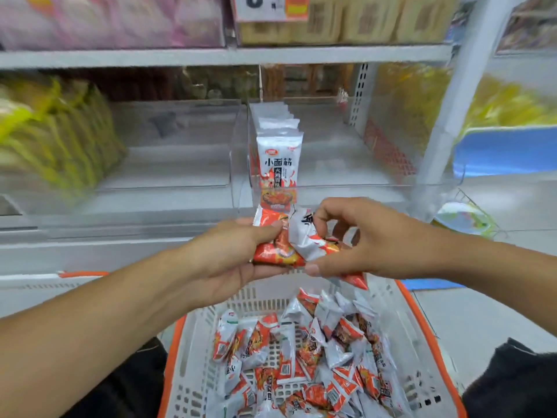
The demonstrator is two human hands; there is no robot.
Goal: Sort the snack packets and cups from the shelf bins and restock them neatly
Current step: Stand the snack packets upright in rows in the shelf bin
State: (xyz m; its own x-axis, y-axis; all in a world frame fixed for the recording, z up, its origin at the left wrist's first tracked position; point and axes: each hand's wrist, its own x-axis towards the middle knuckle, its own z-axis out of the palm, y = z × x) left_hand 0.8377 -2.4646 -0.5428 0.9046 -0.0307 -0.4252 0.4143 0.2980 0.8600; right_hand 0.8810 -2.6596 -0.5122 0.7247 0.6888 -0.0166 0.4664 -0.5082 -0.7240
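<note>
**Q:** Nearest you, what's there?

**Me:** Loose snack packets (304, 360) heaped in a white basket (193, 336) with an orange rim, below my 2 hands.

**Q:** And your grip?

**Me:** My left hand (232, 260) cups a small stack of packets (277, 251), thumb clamped on top. My right hand (355, 242) pinches 1 white packet (304, 236) by its crinkly edge. They look light, soft and slippery; I'd hold the sealed ends.

**Q:** Beyond?

**Me:** A clear shelf bin (241, 140) holding 1 upright row of packets (278, 164).

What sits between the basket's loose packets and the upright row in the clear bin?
Head view: both hands, left and right, holding a few packets there.
</note>
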